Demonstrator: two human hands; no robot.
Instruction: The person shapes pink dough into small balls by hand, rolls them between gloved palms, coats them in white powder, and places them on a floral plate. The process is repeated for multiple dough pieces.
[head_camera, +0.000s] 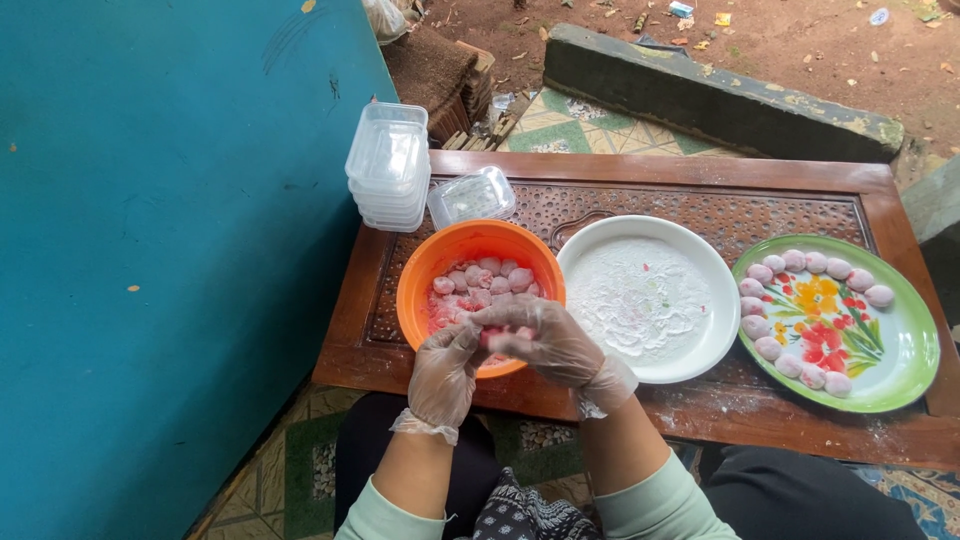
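A low table (640, 195) fills the middle and right of the frame. On it, from left to right, stand a bowl (430, 270), a plate (715, 345) and a tray (905, 375). Dough pieces (490, 278) lie in the bowl; balls (790, 310) ring the tray's left rim. Behind the bowl, at the table's upper left corner, stands a stack of tubs (388, 165), one tub (471, 196) just right of it. Both hands, left (445, 375) and right (550, 340), meet over the bowl's near edge. A wall (170, 260) fills the left.

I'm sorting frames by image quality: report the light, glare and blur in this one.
Head view: soft, even daylight with no hard shadows; faint sheen on the clear gloves; the hands, left hand and right hand, smear slightly around the pink dough piece; the orange bowl and flowered plate stay sharp.
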